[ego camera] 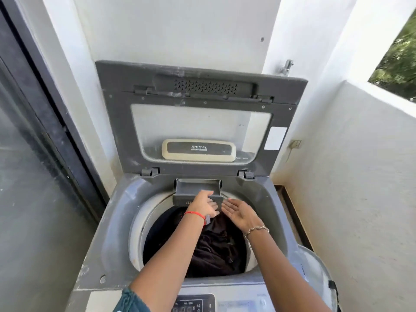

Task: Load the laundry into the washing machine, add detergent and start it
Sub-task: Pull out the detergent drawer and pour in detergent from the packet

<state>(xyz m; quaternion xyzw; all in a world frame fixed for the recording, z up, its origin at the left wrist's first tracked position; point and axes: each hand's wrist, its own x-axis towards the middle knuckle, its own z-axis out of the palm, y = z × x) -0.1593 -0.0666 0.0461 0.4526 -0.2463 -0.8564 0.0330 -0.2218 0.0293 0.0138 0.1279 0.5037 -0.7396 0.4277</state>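
A grey top-loading washing machine [112, 221] stands in front of me with its lid [198, 118] raised against the wall. Dark laundry [216, 248] fills the drum. At the back rim the grey detergent drawer [193, 190] is pulled out over the drum. My left hand [203, 204] grips the drawer's front edge, with a red thread on the wrist. Just to the right of the drawer, my right hand [240, 213] hovers open, palm up, and holds nothing. The control panel [193, 304] shows at the bottom edge.
A dark-framed glass door [33, 154] runs along the left. White walls close in behind and on the right [360, 176]. A pale laundry basket [319, 273] sits on the floor right of the machine. A tap [286, 66] sticks out of the wall.
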